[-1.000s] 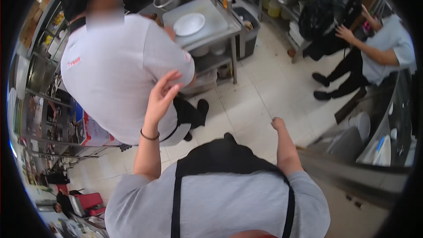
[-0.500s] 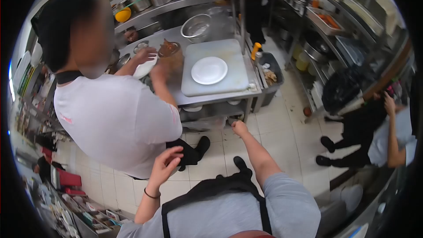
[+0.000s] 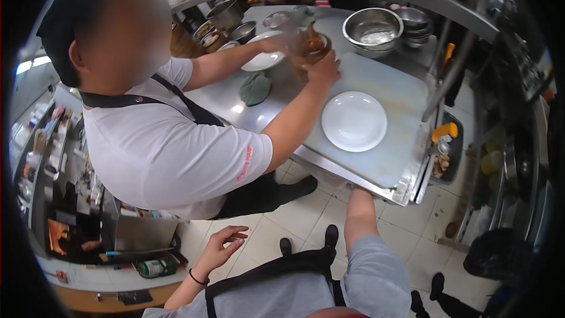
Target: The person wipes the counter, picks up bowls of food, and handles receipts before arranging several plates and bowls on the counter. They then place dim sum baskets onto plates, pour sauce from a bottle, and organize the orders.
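The left hand hung over the floor, its fingers loosely curled and slightly apart. The right forearm reached, seemingly, beneath the near edge of the metal table, so that hand's fingers could not be told. The white plate lay flat on the cutting board, near that edge
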Demonstrator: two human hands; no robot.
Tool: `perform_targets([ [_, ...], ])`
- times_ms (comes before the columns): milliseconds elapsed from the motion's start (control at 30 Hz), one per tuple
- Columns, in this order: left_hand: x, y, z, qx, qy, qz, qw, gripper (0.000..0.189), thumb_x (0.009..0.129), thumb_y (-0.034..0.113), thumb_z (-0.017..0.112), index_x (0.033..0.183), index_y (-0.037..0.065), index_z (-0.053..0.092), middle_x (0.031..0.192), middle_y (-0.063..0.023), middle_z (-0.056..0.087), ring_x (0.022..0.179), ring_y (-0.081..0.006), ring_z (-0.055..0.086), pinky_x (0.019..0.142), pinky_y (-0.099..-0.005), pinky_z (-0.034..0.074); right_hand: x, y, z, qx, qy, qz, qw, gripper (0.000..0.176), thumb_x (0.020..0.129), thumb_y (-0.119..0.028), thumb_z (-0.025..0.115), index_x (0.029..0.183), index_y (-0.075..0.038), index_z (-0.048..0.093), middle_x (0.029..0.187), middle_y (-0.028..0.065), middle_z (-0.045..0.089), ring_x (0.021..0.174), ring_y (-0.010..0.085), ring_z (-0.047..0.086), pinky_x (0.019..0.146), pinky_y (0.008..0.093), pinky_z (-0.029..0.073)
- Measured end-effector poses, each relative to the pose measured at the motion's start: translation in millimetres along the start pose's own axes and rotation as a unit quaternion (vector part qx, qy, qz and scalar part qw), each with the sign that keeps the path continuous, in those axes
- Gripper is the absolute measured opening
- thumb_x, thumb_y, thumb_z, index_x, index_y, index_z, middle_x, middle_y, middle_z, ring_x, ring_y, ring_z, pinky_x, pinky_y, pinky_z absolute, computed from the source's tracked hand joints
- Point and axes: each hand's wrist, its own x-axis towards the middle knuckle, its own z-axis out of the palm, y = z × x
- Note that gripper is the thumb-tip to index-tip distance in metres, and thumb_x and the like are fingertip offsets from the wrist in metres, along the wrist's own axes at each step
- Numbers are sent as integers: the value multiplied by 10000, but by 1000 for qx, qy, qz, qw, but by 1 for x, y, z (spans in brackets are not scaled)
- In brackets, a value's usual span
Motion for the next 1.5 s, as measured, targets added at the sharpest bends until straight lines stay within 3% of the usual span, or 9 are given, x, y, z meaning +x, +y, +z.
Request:
perform_targets([
  [467, 16, -5, 8, -7, 49, -103, 993, 273, 825, 78, 530, 1086, 0, 535, 1033, -95, 563, 935, -174, 577, 787, -269, 455, 36, 16, 50, 134, 29, 78, 987, 359, 776, -156, 521, 1101, -4, 508, 1129, 182, 499, 1004, 283, 499, 843, 356, 422],
  [1200, 16, -40, -12, -41, 76, -89, 992, 258, 830, 106, 547, 1064, -3, 546, 973, -110, 584, 885, -169, 583, 762, -281, 471, 26, 30, 53, 390, 73, 115, 911, 375, 780, -143, 538, 1094, 57, 489, 1090, 183, 517, 958, 262, 509, 815, 349, 427],
  [1300, 14, -47, -12, -19, 46, -131, 990, 272, 825, 86, 538, 1077, -14, 538, 969, -96, 601, 881, -148, 583, 768, -268, 456, 24, 35, 52, 418, 81, 112, 898, 378, 781, -141, 540, 1093, 65, 486, 1085, 183, 519, 952, 259, 510, 812, 348, 428],
  [1500, 12, -47, -12, -26, 63, -104, 992, 261, 835, 100, 530, 1072, -11, 544, 945, -86, 615, 876, -143, 585, 770, -268, 451, 14, 41, 43, 478, 89, 98, 868, 384, 782, -138, 545, 1091, 82, 481, 1074, 183, 524, 939, 254, 513, 804, 346, 429],
])
